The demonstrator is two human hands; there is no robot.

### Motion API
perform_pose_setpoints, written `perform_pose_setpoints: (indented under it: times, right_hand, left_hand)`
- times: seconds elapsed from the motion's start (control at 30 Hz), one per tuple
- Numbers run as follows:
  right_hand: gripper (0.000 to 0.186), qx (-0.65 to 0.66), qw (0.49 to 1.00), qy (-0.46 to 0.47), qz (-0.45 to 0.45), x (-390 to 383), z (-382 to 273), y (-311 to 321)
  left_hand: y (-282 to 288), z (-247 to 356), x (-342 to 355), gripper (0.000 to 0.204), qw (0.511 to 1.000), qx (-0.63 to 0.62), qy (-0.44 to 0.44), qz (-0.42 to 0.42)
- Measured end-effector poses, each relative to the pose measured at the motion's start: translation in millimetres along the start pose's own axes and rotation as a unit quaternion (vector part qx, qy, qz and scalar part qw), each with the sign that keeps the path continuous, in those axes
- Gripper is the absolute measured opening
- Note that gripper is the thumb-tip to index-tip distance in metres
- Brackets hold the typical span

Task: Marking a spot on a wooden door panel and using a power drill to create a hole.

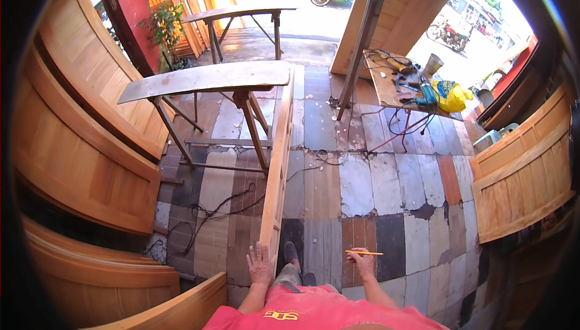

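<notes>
A floor (386, 191) of mismatched tiles in grey, brown, cream and rust is spreading out below, cracked in places and scattered with small pale chips, with a dark cable (208, 212) trailing across it on the left. Curved wooden door panels (84, 148) are leaning along the left side, and another panelled piece (522, 170) is standing at the right. A rough workbench (208, 79) on angled legs is sitting ahead on the left, a second bench (238, 12) is standing behind it, and a cluttered table (402, 85) with tools, cords and a yellow bag (453, 94) is standing at the right by the open doorway onto a sunlit street. A long pale wooden board (279, 161) is standing on its edge, running from just in front of the person away toward the workbench; its narrow top edge is smooth and light-coloured, and its near end is lying just beside the person's dark shoe (291, 251). The left hand (260, 263) is resting flat with fingers spread against the near end of the board. The right hand (364, 263) is pinching a thin yellow pencil (364, 252), holding it level and well apart from the board, over the tiles.
</notes>
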State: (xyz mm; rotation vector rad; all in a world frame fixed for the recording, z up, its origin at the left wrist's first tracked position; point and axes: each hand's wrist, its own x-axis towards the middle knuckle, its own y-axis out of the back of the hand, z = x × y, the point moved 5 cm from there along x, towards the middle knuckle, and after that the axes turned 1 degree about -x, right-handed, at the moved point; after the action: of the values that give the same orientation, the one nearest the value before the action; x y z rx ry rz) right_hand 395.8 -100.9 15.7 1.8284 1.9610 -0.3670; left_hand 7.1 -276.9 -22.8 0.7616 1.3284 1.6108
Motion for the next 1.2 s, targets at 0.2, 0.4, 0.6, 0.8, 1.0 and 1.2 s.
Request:
perform_pose_setpoints:
  times: [0.2,0.4,0.6,0.8,1.0,1.2]
  right_hand:
    - [0.018,0.092,0.993,-0.073,-0.008,-51,39,10]
    - [0.017,0.148,0.983,-0.105,-0.031,-88,60,8]
    - [0.016,0.128,0.99,-0.039,-0.036,-101,49,-9]
    - [0.016,0.14,0.987,-0.067,-0.042,-110,41,-51]
    - [0.018,0.128,0.983,-0.095,-0.086,-119,31,-115]
    - [0.019,0.107,0.981,-0.095,-0.134,-132,15,-160]
  left_hand:
    - [-8,-11,-67,0.082,0.999,0.008,0.043,-0.016]
    - [-12,-20,-118,0.087,0.998,0.001,0.06,0.006]
    - [-6,-23,-118,0.086,0.997,-0.058,0.029,0.036]
    - [16,-25,-120,0.094,0.978,-0.19,0.086,0.021]
    - [20,-35,-114,0.099,0.963,-0.242,0.106,0.041]
    - [17,-42,-117,0.095,0.966,-0.236,0.097,0.051]
